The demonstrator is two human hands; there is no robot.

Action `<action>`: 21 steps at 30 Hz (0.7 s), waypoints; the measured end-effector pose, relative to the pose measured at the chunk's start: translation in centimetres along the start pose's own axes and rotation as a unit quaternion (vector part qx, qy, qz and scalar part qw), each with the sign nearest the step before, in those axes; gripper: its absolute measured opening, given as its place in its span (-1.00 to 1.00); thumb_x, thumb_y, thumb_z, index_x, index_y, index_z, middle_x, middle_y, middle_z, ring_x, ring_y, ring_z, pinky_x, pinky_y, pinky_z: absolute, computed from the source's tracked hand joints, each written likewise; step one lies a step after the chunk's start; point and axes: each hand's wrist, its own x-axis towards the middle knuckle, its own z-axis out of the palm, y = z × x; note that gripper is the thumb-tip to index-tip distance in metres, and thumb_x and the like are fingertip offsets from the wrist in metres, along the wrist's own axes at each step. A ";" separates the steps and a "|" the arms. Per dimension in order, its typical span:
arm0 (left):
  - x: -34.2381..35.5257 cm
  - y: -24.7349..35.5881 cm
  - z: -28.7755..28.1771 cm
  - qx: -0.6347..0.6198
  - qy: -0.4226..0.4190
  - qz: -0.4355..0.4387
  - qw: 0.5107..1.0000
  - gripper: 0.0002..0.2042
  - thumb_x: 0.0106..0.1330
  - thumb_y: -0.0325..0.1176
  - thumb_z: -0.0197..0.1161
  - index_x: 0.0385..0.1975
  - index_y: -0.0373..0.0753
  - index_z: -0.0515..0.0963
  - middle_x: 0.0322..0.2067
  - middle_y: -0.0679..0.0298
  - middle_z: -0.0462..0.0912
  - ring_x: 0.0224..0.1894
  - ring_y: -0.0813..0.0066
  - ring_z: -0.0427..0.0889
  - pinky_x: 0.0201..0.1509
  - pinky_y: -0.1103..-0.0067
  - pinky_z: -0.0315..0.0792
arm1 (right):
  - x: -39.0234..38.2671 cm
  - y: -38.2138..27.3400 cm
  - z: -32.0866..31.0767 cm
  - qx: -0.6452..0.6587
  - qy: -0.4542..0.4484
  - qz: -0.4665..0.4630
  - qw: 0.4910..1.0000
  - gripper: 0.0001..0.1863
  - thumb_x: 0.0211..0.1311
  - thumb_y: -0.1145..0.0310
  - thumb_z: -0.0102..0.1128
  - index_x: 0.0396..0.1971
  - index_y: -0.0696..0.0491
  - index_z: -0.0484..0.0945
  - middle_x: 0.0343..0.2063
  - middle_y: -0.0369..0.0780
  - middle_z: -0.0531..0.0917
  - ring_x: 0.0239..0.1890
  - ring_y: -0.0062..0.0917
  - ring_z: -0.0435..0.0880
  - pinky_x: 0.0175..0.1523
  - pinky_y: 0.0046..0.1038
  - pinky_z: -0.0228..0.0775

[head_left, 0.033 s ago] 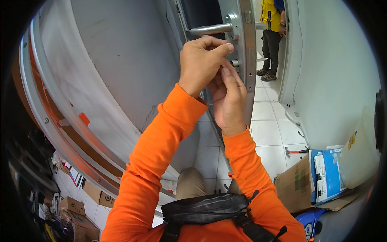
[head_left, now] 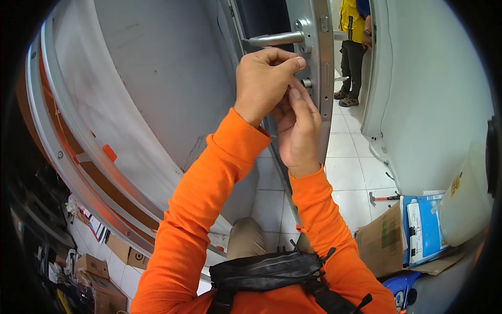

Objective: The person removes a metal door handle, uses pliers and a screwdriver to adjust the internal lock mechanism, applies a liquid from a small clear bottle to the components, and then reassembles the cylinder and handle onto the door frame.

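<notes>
Below the silver lever handle (head_left: 278, 39) on the door (head_left: 324, 52), the left hand (head_left: 264, 78) pinches and the right hand (head_left: 299, 128) half-curls near the lock cylinder (head_left: 307, 82) — whether either grips anything, I cannot tell. Both keep their earlier pose, the view barely shifted — and the lever handle's long axis runs nearly level, free end pointing left.

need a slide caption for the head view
Left hand and right hand close together near the edge of an open door, just below its lever handle.
</notes>
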 end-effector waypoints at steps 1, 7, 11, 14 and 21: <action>-0.1 0.1 0.0 -0.002 0.005 0.001 1.000 -0.83 0.28 -0.37 0.48 -0.28 -0.36 0.75 -0.47 0.29 0.71 -0.50 0.60 0.62 -0.44 0.64 0.51 | 0.0 0.0 0.0 -0.002 -0.004 0.002 1.000 -0.55 0.59 0.30 0.00 0.32 0.21 0.43 0.14 -0.12 0.59 0.10 -0.39 0.64 0.15 -0.33 0.58; -0.6 0.8 -0.2 -0.057 0.000 -0.054 0.997 -0.80 0.27 -0.37 0.48 -0.21 -0.36 0.73 -0.41 0.27 0.72 -0.54 0.59 0.62 -0.48 0.63 0.54 | -0.4 -0.6 0.4 -0.111 0.014 -0.024 0.993 -0.53 0.59 0.31 -0.03 0.34 0.24 0.40 0.12 -0.12 0.62 0.10 -0.48 0.66 0.18 -0.40 0.56; -0.4 1.5 -0.7 -0.146 -0.038 -0.134 0.979 -0.79 0.26 -0.38 0.49 -0.20 -0.35 0.72 -0.37 0.25 0.73 -0.45 0.56 0.66 -0.37 0.61 0.57 | -0.7 -1.2 0.7 -0.208 0.029 -0.087 0.974 -0.60 0.56 0.37 0.05 0.24 0.29 0.47 -0.07 -0.10 0.71 -0.19 -0.50 0.75 -0.10 -0.50 0.64; -0.2 0.7 -1.2 -0.161 -0.047 -0.097 0.981 -0.81 0.26 -0.40 0.48 -0.21 -0.36 0.71 -0.34 0.25 0.73 -0.31 0.52 0.69 -0.19 0.59 0.59 | -0.6 -2.1 0.9 -0.336 0.050 -0.088 0.936 -0.67 0.48 0.45 0.17 0.15 0.24 0.57 -0.24 -0.14 0.76 -0.34 -0.54 0.75 -0.22 -0.53 0.62; -0.2 -0.2 0.5 -0.189 0.000 -0.022 0.982 -0.80 0.28 -0.40 0.47 -0.21 -0.38 0.71 -0.32 0.25 0.75 -0.23 0.54 0.67 -0.08 0.60 0.52 | 1.9 -7.1 0.1 -0.696 -0.001 -0.444 0.564 -0.73 0.10 0.55 0.46 -0.17 0.02 0.74 -0.09 -0.24 0.68 0.08 -0.34 0.62 0.08 -0.38 0.50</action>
